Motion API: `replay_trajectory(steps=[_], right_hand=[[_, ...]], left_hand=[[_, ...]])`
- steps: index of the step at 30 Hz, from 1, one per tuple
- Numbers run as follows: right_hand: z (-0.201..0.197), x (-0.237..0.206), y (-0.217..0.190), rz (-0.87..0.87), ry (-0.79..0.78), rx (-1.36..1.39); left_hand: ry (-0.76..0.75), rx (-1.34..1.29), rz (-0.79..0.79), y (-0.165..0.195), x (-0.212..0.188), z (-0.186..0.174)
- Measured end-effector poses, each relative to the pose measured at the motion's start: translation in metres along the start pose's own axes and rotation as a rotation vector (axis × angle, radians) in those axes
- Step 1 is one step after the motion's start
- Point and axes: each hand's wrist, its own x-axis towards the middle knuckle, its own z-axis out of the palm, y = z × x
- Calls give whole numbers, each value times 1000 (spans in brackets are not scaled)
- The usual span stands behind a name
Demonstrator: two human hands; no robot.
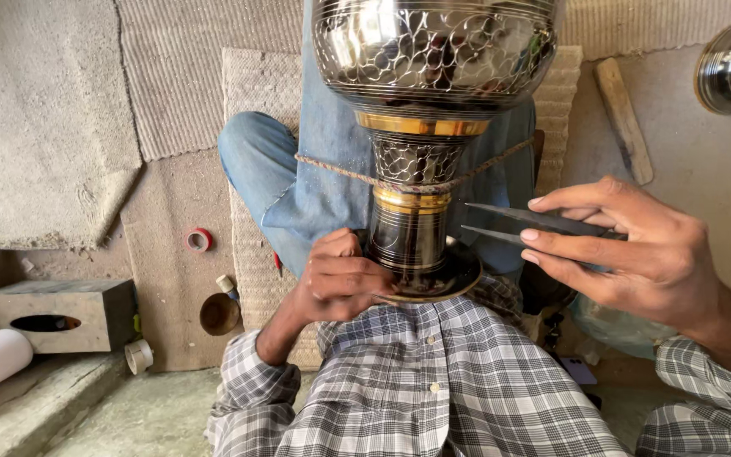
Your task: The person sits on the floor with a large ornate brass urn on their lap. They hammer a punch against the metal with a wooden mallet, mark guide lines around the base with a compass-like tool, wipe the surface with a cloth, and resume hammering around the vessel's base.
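So at this point my left hand (342, 279) was curled shut around the base of the big engraved metal vase (423, 127), fingers wrapped right where the dark stem flares out into the foot, which was pressed against my checked shirt (416, 389). The vase stuck out away from that hand, with its fat silver bowl covered in a scale pattern and 2 gold bands along the stem. A thin cord (340, 172) ran across the stem just beyond my left knuckles, looped around the narrow engraved part. My right hand (636, 254) was off to the side of the stem, not touching it, pinching a pair of slim dark pointed tools (518, 224) between thumb and fingers, with the tips aimed at the stem and sitting just short of it. Past my left hand, a leg in blue jeans (264, 161) lay on the woven mat (251, 85). Further out to the left sat a red tape roll (199, 239), a small bowl (219, 314) and a grey block (61, 313) with a slot in it.
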Motion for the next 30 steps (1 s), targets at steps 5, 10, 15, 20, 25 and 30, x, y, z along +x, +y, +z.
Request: replay_trajectory(steps=[5,10,15,20,25,30], right_hand=[[-5,-1,-7,-29,-15,-7],[-5,4,-19,-106,-64,-11],[-4,12,-30,-218,-141,-142],[-2,20,-37,-211,-183,-207],[2,20,-37,-223,-211,-201],[7,15,-34,-238,-242,-244]], left_hand=[[-152,340,118,42,35,-1],[-301,664,209,54,54,5],[-95,-34,-143,41,49,-7],[-136,-74,-325,21,53,-31],[-294,-140,-349,9,65,-27],[-308,-125,-355,9,66,-26]])
